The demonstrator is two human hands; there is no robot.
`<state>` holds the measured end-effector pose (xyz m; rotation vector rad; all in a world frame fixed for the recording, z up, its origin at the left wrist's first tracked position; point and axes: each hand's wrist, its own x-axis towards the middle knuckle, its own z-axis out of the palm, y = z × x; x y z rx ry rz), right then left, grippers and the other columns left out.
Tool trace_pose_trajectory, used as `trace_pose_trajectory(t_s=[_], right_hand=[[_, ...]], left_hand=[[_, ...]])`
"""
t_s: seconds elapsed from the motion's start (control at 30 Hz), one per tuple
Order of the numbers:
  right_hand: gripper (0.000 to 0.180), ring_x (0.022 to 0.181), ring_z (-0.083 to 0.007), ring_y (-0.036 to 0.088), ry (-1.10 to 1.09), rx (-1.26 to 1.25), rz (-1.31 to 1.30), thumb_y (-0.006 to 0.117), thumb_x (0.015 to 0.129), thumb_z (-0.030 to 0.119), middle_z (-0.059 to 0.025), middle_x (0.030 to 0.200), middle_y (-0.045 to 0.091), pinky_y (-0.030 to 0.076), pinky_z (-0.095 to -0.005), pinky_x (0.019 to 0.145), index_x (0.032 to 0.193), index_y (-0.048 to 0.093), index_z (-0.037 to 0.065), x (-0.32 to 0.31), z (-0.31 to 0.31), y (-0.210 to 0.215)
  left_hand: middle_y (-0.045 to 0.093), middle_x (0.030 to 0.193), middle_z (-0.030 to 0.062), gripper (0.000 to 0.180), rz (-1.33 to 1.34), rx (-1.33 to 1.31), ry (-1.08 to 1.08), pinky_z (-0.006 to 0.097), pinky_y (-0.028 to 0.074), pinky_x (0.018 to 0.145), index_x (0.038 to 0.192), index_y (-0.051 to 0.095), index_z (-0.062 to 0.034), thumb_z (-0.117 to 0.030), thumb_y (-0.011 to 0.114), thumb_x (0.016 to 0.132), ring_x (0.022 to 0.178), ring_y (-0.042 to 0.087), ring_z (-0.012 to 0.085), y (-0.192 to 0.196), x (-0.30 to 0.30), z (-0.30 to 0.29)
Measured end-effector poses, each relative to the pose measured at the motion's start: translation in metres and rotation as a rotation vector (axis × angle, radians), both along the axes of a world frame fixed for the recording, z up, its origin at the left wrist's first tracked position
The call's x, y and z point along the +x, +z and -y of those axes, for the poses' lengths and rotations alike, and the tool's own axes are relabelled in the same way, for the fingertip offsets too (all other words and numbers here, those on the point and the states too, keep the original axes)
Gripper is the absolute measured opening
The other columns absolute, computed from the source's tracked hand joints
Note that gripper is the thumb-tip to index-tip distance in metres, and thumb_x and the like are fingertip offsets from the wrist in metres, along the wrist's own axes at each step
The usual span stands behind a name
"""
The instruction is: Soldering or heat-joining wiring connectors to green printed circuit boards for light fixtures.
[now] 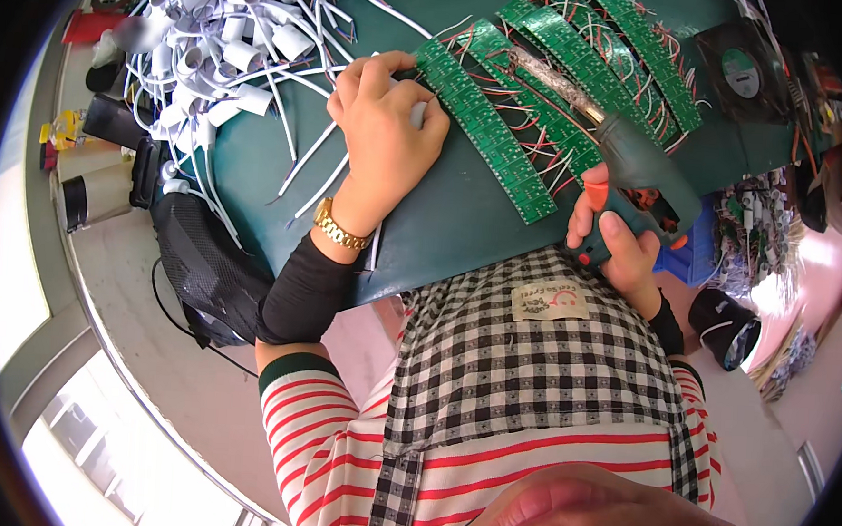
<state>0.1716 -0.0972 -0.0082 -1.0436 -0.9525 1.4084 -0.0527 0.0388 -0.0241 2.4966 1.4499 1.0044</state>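
My left hand [389,118], with a gold watch at the wrist, is closed at the far left end of the nearest green circuit board strip [490,133]. A whitish piece shows between its thumb and fingers, mostly hidden by them. My right hand [626,255] is wrapped round the grip of a dark green soldering gun [641,160] with orange parts. Its metal barrel points up and left over the further boards [570,52], which have red and white wires along them. White cables [322,186] with bare-wire ends lie beside and under my left wrist.
A heap of white lamp holders with cables [227,53] covers the far left of the green table mat [344,276]. A dark fan [740,72] stands at the right. Beside the table are a blue bin [693,249], hanging wired parts [751,233] and a black mesh bag [207,266].
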Motion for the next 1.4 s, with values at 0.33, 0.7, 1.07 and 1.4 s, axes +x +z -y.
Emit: trace_pose_trajectory(t_s=[0.33, 0.7, 1.07, 1.4], right_hand=[[0.043, 0.062, -0.0171, 0.056, 0.066, -0.033, 0.019, 0.056, 0.088, 0.023, -0.009, 0.075, 0.053, 0.046, -0.028, 0.057, 0.12, 0.042, -0.003, -0.007, -0.016, 0.003], [0.036, 0.064, -0.0146, 0.053, 0.329, 0.059, 0.465, 0.051, 0.088, 0.013, -0.0078, 0.074, 0.054, 0.046, -0.0303, 0.06, 0.121, 0.045, 0.0, -0.007, -0.018, 0.001], [0.032, 0.065, -0.013, 0.053, 0.299, 0.05, 0.62, 0.054, 0.088, 0.014, -0.0061, 0.075, 0.054, 0.046, -0.0283, 0.062, 0.115, 0.048, -0.001, -0.009, -0.01, 0.0], [0.01, 0.059, -0.0181, 0.064, 0.184, 0.119, 0.77, 0.066, 0.075, 0.004, -0.0053, 0.071, 0.065, 0.049, -0.0274, 0.055, 0.085, 0.064, 0.002, -0.019, -0.016, 0.01]], left_hand=[[0.061, 0.101, 0.0012, 0.004, 0.118, -0.042, 0.018, 0.047, 0.035, 0.089, 0.068, 0.061, -0.0073, -0.006, 0.063, 0.064, 0.109, 0.047, 0.0328, -0.017, -0.007, -0.008], [0.061, 0.101, 0.0002, 0.006, 0.132, -0.046, 0.011, 0.046, 0.035, 0.088, 0.067, 0.06, -0.0073, -0.006, 0.064, 0.063, 0.109, 0.047, 0.0328, -0.019, -0.01, -0.009], [0.062, 0.1, 0.0, 0.007, 0.144, -0.028, 0.002, 0.045, 0.035, 0.088, 0.068, 0.06, -0.0064, -0.006, 0.065, 0.063, 0.109, 0.048, 0.0318, -0.017, -0.011, -0.008], [0.059, 0.099, 0.01, 0.009, 0.152, -0.065, 0.003, 0.043, 0.037, 0.084, 0.07, 0.056, -0.0031, -0.002, 0.062, 0.064, 0.102, 0.05, 0.0334, 0.005, -0.007, -0.004]])
